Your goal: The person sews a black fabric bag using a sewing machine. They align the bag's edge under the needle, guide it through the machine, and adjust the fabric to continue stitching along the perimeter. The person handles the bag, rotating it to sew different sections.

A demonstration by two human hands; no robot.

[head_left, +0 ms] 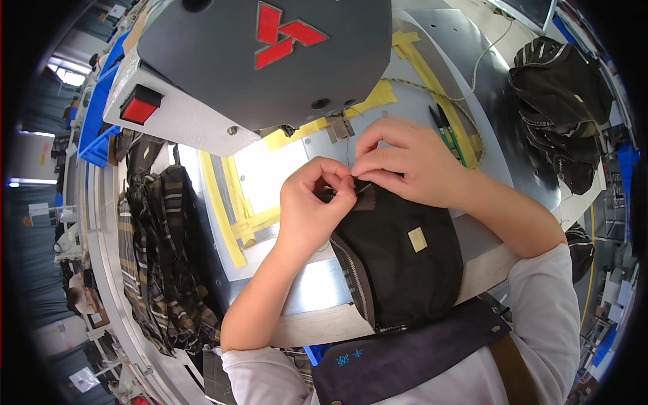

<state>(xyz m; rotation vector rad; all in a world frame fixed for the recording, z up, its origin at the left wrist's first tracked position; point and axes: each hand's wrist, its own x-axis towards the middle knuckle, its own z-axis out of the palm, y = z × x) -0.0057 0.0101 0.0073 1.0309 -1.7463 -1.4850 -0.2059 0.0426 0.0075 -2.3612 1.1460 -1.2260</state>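
My left hand point(325, 194) and my right hand point(402, 160) meet at the top edge of a black fabric bag point(418, 270), fingertips pinched together on something small that they mostly hide. A brown patch point(364, 201) shows just below the fingers. A thin thread hangs from the metal fitting point(339, 127) under the grey sewing machine head point(263, 67) down to my fingertips. The bag has a zipper point(361, 290) along its left side and a cream tag point(417, 239), and lies over the front edge of the worktable.
Striped dark fabric pieces point(162, 243) are piled at the left, near blue bins point(98, 135). Another dark pile point(560, 108) lies at the right. Green-handled snips point(451, 142) and a cord rest on the taped plate point(253, 189). Part of another person point(81, 300) shows at far left.
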